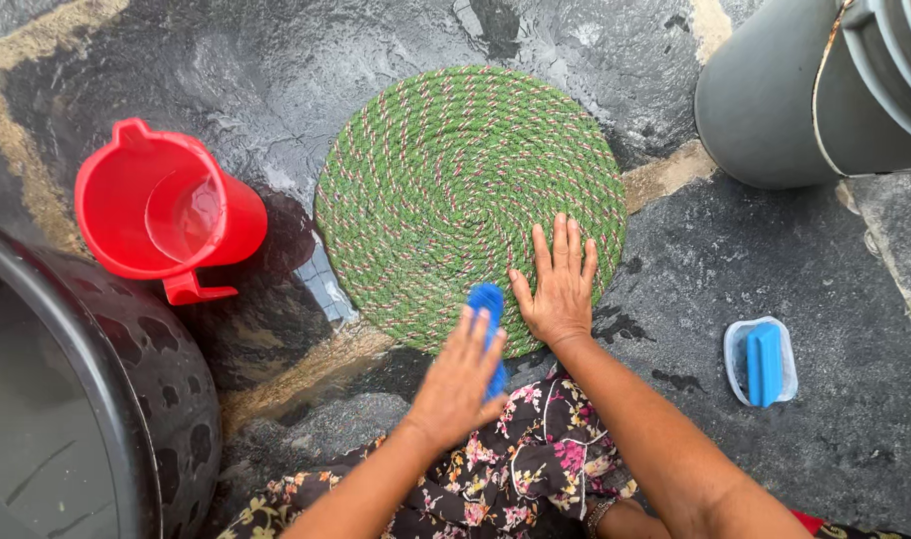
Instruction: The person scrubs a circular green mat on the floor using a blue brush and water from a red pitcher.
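A round green mat [470, 195] of coiled rope, flecked with red and white, lies flat on the wet stone floor [276, 70] at the middle of the view. The right hand [558, 284] is spread wide, palm down, pressing on the near right part of the mat, with fingers pointing to the far side. It holds nothing. The left hand [457, 384] is closed around a blue brush [489, 324] at the mat's near edge, just left of the right hand; the brush's far end shows past the fingers and rests on the mat. The hand looks blurred.

To the left of the mat stands a red jug [166, 215] with some water in it, its handle turned toward the near side. It stands close to the mat but apart from it. At the near left corner is a large black tub [166, 399], its rim curving just beside the jug. At the far right stands a grey bucket [775, 100]. On the floor to the right, well apart from the mat, sits a clear soap dish [761, 364] with a blue bar [765, 361] in it. A floral dress [525, 459] covers the person's lap at the near edge, beneath both forearms.
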